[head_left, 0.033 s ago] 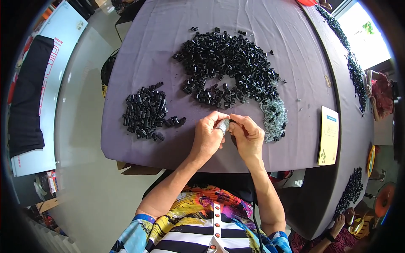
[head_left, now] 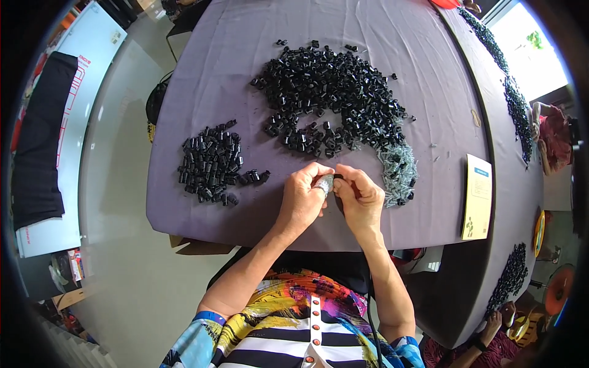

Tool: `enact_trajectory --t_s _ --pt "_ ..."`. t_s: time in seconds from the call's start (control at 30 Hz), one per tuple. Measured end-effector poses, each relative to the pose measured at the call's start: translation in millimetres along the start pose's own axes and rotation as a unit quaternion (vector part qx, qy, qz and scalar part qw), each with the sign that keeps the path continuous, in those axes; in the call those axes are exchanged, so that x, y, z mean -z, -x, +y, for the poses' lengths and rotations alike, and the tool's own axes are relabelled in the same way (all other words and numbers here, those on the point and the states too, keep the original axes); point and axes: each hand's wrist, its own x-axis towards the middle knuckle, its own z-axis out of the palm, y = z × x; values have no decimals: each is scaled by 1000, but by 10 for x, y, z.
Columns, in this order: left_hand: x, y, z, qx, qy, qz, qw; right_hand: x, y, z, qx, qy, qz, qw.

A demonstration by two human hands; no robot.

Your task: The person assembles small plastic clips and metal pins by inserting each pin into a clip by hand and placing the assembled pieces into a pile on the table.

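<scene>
Just above the table's near edge, my left hand (head_left: 299, 195) and my right hand (head_left: 361, 197) meet fingertip to fingertip. Between them is a small black plastic piece (head_left: 338, 176), mostly hidden by the fingers. Both hands are closed in a pinch on it. A greyish wrap (head_left: 324, 183) covers my left thumb. Beside my right hand lies a heap of small clear, pin-like pieces (head_left: 399, 168). Beyond both hands spreads a large pile of black plastic pieces (head_left: 331, 80). To the left of my left hand sits a smaller pile of black pieces (head_left: 211, 161).
A grey cloth covers the table (head_left: 208, 73). A yellow booklet (head_left: 477, 197) lies at its right edge. On the adjoining table are more black pieces (head_left: 510, 276), with a co-worker's hand (head_left: 492, 325) beside them. Another person (head_left: 552, 138) is at the far right.
Slightly more of the black piece shows between my fingertips. Otherwise my hands and the piles look the same.
</scene>
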Motion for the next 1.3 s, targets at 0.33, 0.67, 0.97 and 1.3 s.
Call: enact_trajectory --t_s 0.33,0.67,0.97,1.3 --pt "69 33 -28 -8 -52 -54 997 94 -44 -202 189 269 -106 938" --pt "-7 57 -44 -5 -35 -2 999 57 7 -6 163 221 -10 961" --pt "-10 74 -237 -158 -161 32 974 12 55 9 164 227 1 960" --pt "10 54 -96 -45 -108 -8 993 -4 30 1 178 268 -17 947"
